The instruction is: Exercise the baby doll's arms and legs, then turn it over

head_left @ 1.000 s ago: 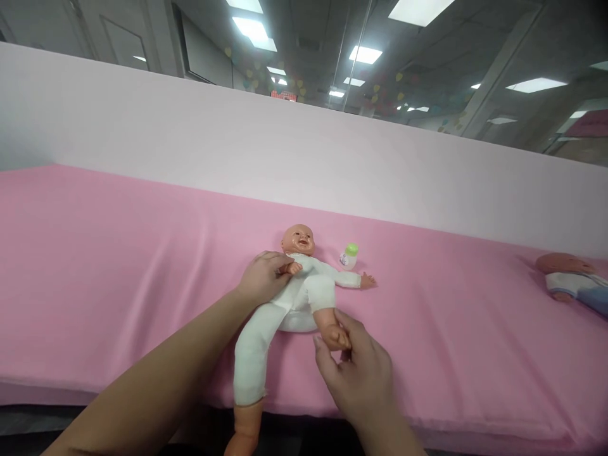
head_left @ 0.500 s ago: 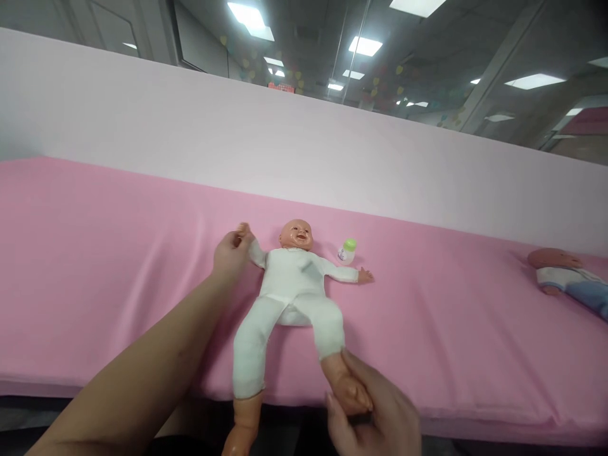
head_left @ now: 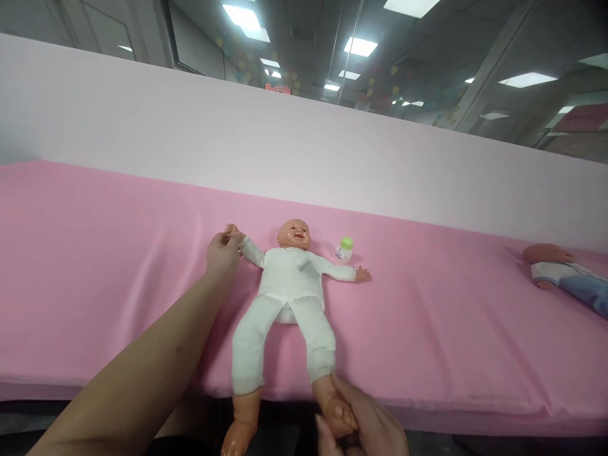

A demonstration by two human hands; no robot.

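A baby doll (head_left: 292,273) with a white cloth body lies on its back on a pink padded surface (head_left: 427,354). Its head points away from me, and its feet hang over the near edge. My left hand (head_left: 222,254) pinches the doll's hand on the left side, that arm stretched outward. Around the doll's foot on the right, my right hand (head_left: 368,421) is closed, thumb and fingers on either side of it. The doll's other arm rests outstretched on the surface. Beside its head is a small bottle (head_left: 344,251) with a green cap.
At the far right lies a second doll (head_left: 565,272) in white and blue. A pale pink wall panel (head_left: 304,149) runs along the back of the padded surface. Above it is glass (head_left: 308,50) showing ceiling lights.
My left hand has drawn the doll's hand outward to the left. My right hand has moved the foot down and left, and that leg is straighter.
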